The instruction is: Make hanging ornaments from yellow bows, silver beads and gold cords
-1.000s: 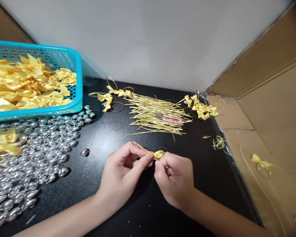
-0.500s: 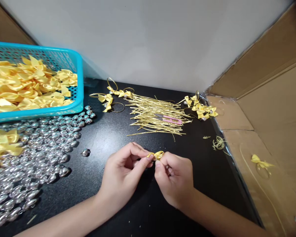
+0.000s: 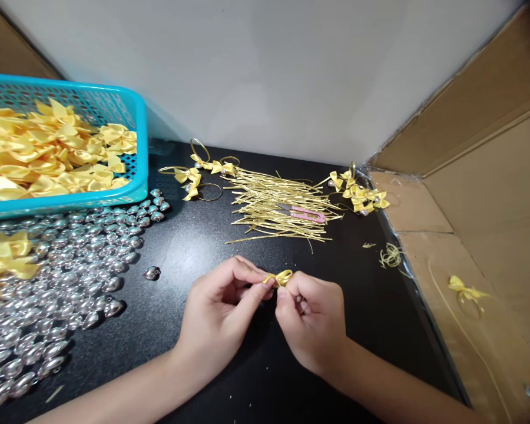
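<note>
A yellow ribbon bow (image 3: 284, 277) is pinched between my two hands, low over the black table. The thumb and forefinger of my left hand (image 3: 225, 315) close on its left side. My right hand (image 3: 313, 318) is curled, with thumb and forefinger shut on the bow's right side. Whether a cord or a bead is also in the fingers is hidden. Beyond the hands lies a bundle of gold cords (image 3: 265, 197), with pink-handled thread snips (image 3: 307, 214) resting on top. A single silver bead (image 3: 151, 272) sits left of my left hand.
A blue basket (image 3: 142, 147) of yellow bows stands at the back left, with many silver beads (image 3: 83, 259) spread before it. Finished-looking bows with cord loops (image 3: 362, 197) lie right of the cords, others (image 3: 189, 175) to the left. Cardboard (image 3: 477, 271) borders the right side.
Both hands keep their pinch on the bow with hardly any movement. The whole view has shifted very slightly.
</note>
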A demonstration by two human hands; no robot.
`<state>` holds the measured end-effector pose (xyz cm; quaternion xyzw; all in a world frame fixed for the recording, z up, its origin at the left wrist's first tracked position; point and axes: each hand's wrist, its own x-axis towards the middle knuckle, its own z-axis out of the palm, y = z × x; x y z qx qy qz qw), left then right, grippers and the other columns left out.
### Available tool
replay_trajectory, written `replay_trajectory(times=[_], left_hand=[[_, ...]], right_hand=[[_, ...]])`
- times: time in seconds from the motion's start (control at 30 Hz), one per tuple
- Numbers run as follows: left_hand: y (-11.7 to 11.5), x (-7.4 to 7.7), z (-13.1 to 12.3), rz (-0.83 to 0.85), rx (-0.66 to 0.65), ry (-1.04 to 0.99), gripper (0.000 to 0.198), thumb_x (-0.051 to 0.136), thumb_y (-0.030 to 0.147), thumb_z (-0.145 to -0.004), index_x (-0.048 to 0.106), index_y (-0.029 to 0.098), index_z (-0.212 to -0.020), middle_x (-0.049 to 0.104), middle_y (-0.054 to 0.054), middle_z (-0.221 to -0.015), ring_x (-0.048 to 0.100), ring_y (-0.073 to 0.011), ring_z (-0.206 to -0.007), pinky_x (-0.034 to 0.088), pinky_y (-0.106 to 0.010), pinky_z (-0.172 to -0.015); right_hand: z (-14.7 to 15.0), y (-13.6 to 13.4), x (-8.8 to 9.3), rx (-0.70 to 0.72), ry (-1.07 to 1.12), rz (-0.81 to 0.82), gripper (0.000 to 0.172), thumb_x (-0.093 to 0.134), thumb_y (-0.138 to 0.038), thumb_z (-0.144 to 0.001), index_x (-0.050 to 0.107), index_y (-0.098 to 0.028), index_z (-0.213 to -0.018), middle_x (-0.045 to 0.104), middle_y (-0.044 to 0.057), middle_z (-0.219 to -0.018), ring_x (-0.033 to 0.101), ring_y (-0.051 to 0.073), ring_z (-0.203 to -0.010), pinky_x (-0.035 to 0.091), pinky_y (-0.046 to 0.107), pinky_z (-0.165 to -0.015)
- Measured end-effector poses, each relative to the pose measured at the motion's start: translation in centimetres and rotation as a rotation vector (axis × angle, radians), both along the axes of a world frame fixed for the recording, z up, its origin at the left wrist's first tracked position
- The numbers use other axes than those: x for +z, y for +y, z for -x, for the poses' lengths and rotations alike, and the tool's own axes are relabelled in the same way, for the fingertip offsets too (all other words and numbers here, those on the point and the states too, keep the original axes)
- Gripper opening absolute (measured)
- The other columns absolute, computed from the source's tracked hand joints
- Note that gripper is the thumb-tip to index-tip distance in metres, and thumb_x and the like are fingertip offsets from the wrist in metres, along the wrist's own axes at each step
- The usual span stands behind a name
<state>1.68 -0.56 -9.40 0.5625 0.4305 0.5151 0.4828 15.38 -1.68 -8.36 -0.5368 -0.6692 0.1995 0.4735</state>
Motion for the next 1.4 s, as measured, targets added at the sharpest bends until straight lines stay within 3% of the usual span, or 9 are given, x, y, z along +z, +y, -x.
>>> replay_trajectory(times=[1.2, 1.4], left_hand=[[-0.19, 0.06, 0.10, -0.031, 0.012, 0.050, 0.020, 0.064, 0.001, -0.079, 0.065, 0.020, -0.077, 0.068, 0.002, -0.071, 0.066, -0.0097, -0.066, 0.056, -0.017, -0.060], [-0.13, 0.07, 0.30, -0.162, 0.017, 0.165, 0.021, 0.064, 0.000, -0.079, 0.063, 0.020, -0.076, 0.068, 0.003, -0.075, 0.066, -0.0082, -0.068, 0.055, -0.015, -0.062]], right_hand=[[0.09, -0.12, 0.19, 0.029, 0.056, 0.086, 0.030, 0.046, -0.008, -0.071, 0.024, -0.020, -0.053, 0.027, -0.008, -0.045, 0.027, 0.004, -0.038, 0.024, 0.016, -0.038], [0.12, -0.14, 0.41, 0.041, 0.062, 0.153, 0.029, 0.044, -0.009, -0.071, 0.023, -0.020, -0.055, 0.028, -0.008, -0.045, 0.028, 0.003, -0.040, 0.022, 0.016, -0.039]])
